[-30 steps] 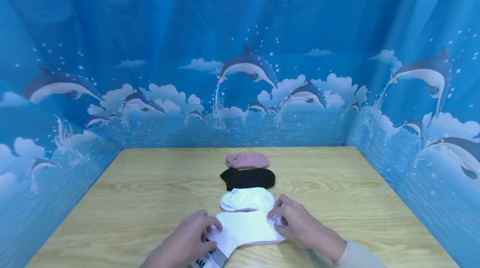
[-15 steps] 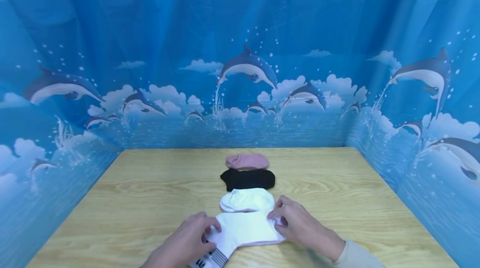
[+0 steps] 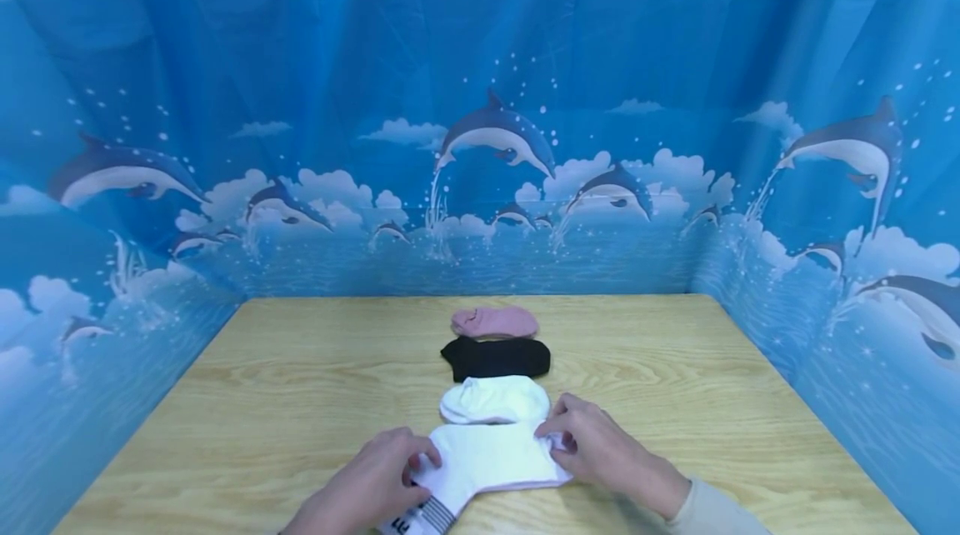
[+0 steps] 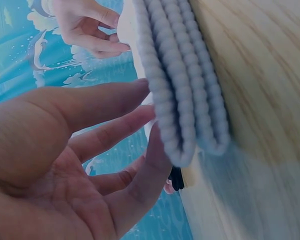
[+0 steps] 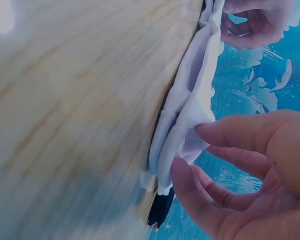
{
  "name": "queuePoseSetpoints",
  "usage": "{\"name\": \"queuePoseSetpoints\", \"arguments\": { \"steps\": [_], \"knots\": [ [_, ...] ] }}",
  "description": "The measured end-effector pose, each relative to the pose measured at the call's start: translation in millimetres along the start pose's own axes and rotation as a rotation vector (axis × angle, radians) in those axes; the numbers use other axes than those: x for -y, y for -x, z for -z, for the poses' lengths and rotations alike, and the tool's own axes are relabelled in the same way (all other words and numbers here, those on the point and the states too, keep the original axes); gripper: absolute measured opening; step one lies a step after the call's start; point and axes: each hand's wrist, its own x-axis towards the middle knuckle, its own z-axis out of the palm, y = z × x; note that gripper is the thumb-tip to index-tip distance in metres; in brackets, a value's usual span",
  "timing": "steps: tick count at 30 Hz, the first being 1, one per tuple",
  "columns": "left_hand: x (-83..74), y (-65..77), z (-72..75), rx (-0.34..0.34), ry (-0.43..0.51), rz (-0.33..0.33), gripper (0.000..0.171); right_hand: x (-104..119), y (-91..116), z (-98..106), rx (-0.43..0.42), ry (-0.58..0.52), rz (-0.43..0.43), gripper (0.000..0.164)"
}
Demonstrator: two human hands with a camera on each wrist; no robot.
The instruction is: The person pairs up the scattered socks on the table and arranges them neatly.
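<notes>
A stacked pair of white crew socks (image 3: 495, 452) lies nearest the person, its cuff bearing dark stripes and lettering at lower left. On the cuff side, my left hand (image 3: 378, 477) touches the upper layer with fingertips spread apart, as the left wrist view shows beside the thick ribbed cuff edges (image 4: 175, 80). Over at the toe end, my right hand (image 3: 596, 447) pinches puckered fabric between thumb and forefinger; the right wrist view shows the lifted sock toe (image 5: 187, 135). Directly behind lies a pair of low white socks (image 3: 495, 399).
Farther back are black socks (image 3: 498, 357) and pink socks (image 3: 495, 321), forming one column with the white ones. All lie on a wood-grain table (image 3: 300, 385). A blue dolphin-print curtain (image 3: 345, 102) borders the table behind and on both sides.
My left hand has shifted very slightly down in the head view. The right hand and the socks stay practically where they were.
</notes>
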Motion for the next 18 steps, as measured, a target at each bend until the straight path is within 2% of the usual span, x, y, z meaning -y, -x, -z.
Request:
{"name": "queuePoseSetpoints", "arguments": {
  "steps": [10, 14, 18],
  "knots": [
    [-1.5, 1.1, 3.5, 0.016, 0.024, 0.002, 0.025, 1, 1, 3, 0.017, -0.034, -0.027, 0.031],
    [-2.2, 3.1, 8.7, -0.026, 0.025, 0.007, 0.023, 1, 1, 9, 0.001, -0.034, -0.032, 0.031],
    [-1.4, 4.1, 16.1, -0.108, 0.008, 0.034, 0.024, 0, 0, 18, -0.025, -0.029, -0.063, 0.029]
  ]
}}
